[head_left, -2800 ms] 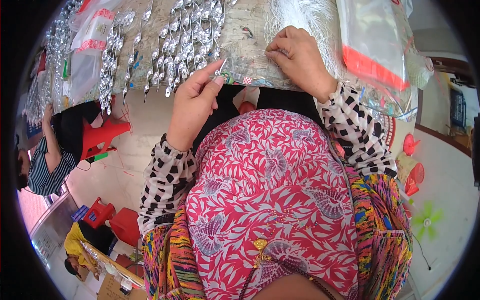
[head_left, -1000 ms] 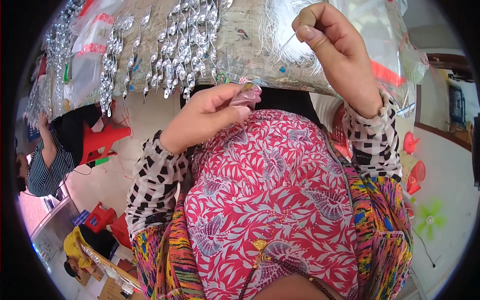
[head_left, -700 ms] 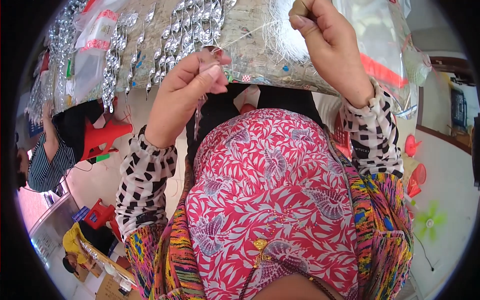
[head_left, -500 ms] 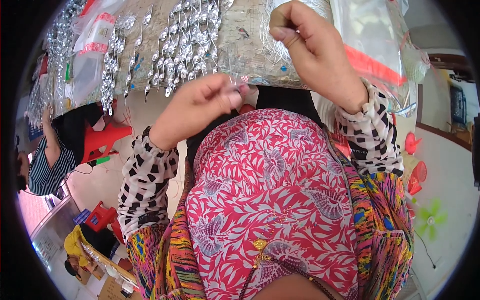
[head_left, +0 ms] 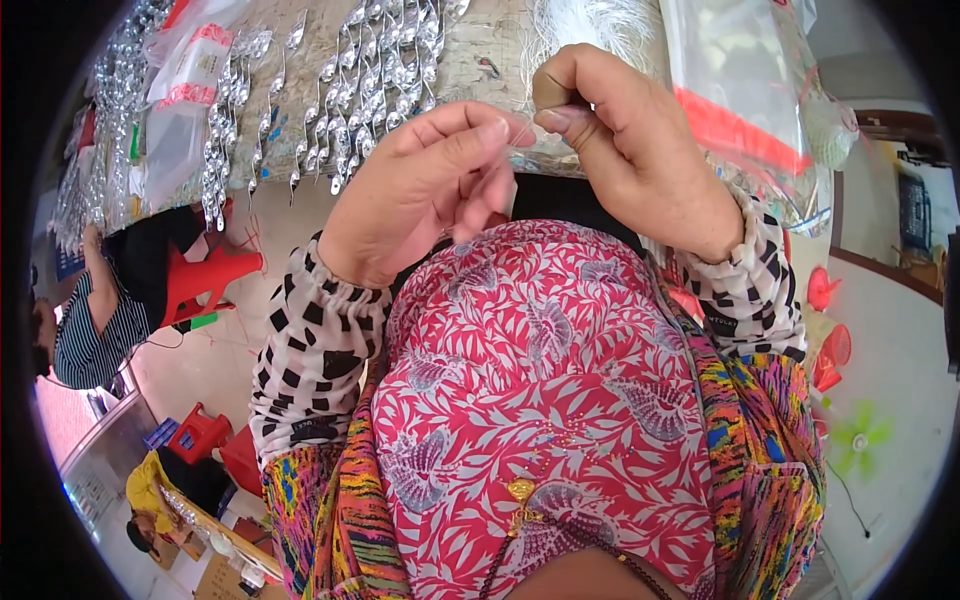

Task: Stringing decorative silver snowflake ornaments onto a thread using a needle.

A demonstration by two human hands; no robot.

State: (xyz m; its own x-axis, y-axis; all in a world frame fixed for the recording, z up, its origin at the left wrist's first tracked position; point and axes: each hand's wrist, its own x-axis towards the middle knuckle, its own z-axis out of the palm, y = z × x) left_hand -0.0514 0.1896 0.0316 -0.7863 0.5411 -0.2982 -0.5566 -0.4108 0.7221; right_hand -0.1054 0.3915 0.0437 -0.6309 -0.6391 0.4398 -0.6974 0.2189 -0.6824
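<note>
My left hand [head_left: 430, 185] is raised over the near table edge, thumb and index fingertip close together, the other fingers loosely curled. At those fingertips a thin, pale thread [head_left: 521, 128] shows faintly. Just right of it, my right hand [head_left: 635, 150] pinches with thumb against a bent index finger; whatever is in that pinch is too fine to make out. A small gap separates the two hands. Behind my right hand lies a bunch of white threads [head_left: 590, 30]. Beyond my left hand, silver strands of shiny leaf-like pieces [head_left: 375, 75] hang over the table edge.
The worn table [head_left: 475, 85] holds more silver strands at the left, beside a clear bag with red print [head_left: 195, 80]. Clear bags with a red band [head_left: 740, 130] lie at the right. Other people sit at the left near red stools [head_left: 205, 275]. A green fan [head_left: 862, 440] stands right.
My left hand has moved up and right, its fingers opening out somewhat. My right hand has come down slightly, bringing the fingertips of both hands close together.
</note>
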